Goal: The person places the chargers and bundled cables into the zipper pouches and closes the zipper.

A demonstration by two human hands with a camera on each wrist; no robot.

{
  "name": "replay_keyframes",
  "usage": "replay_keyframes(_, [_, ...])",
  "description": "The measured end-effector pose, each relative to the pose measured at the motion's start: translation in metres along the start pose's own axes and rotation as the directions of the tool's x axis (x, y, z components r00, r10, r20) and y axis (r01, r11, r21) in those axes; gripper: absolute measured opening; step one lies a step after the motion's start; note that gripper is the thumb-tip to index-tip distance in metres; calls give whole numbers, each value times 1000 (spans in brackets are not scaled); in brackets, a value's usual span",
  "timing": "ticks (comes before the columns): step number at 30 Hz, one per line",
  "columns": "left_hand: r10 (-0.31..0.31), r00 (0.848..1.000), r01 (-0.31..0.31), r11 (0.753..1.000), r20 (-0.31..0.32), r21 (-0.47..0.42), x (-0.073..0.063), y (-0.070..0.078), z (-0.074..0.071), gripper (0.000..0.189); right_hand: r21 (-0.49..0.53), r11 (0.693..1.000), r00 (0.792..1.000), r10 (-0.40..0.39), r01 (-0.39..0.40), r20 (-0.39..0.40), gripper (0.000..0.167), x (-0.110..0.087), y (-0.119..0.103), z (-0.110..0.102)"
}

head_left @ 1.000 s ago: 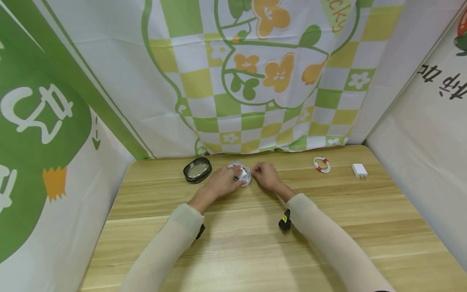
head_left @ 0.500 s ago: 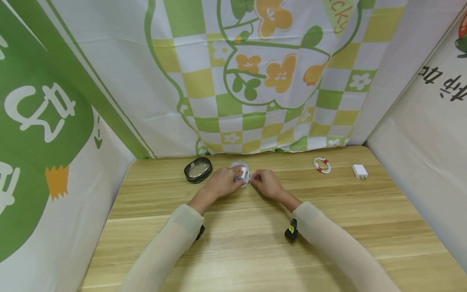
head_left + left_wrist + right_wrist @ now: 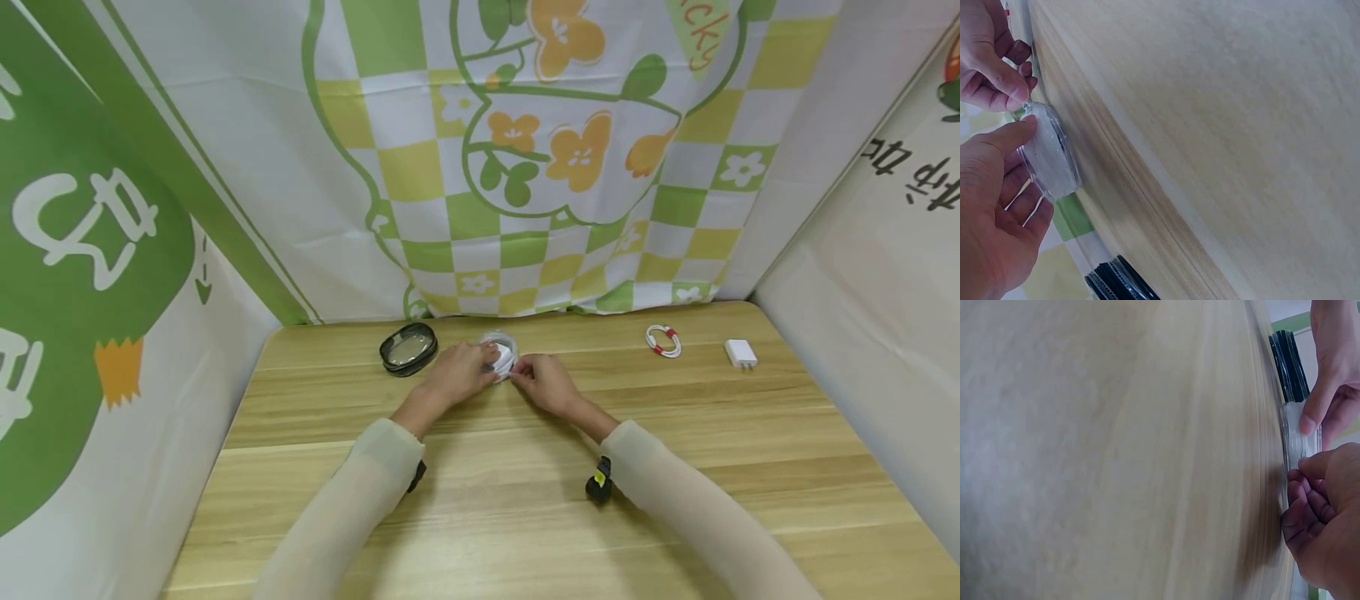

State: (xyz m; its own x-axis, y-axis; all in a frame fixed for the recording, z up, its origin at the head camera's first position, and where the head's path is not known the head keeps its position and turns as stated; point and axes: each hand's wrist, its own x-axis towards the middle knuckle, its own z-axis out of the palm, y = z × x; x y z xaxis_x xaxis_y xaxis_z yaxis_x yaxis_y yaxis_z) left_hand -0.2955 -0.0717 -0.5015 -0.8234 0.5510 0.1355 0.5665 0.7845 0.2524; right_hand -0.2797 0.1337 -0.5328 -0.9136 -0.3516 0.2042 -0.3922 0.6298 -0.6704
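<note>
A small clear zip pouch [image 3: 504,354] with something white inside stands near the table's back edge. My left hand [image 3: 462,371] grips its left side; in the left wrist view that thumb lies across the front of the pouch [image 3: 1050,153], fingers behind. From the right, my right hand [image 3: 549,385] pinches the zipper pull at the pouch's edge between thumb and forefinger. The pull itself is mostly hidden by the fingertips. In the right wrist view, the right hand [image 3: 1329,512] is right at the pouch's zipped edge, its other fingers curled.
A dark-rimmed clear pouch [image 3: 408,349] lies left of the hands. Off to the right are a coiled white cable [image 3: 674,349] with red ties and a white charger plug [image 3: 740,352]. A patterned curtain [image 3: 540,283] hangs along the table's [image 3: 495,500] back edge.
My right hand has moved toward me along the clear pouch's right edge, still pinching. The left hand keeps its grip almost in place. Things on the table have stayed put.
</note>
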Motion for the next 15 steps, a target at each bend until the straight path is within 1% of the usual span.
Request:
replay_keyframes(4, [-3,1000,3,1000,-10,-22,-1,-2,1,41,-25,1000,1000,-17,16,-19,7,0,3,-1])
replay_keyframes(9, [-22,1000,22,998,-16,-52,-1,-3,2,42,-60,998,999,-38,36,-18,6,0,6,-3])
replay_keyframes(15, [-17,999,15,998,-31,-61,-2,-3,2,40,-72,997,999,-32,29,-30,6,2,8,-7])
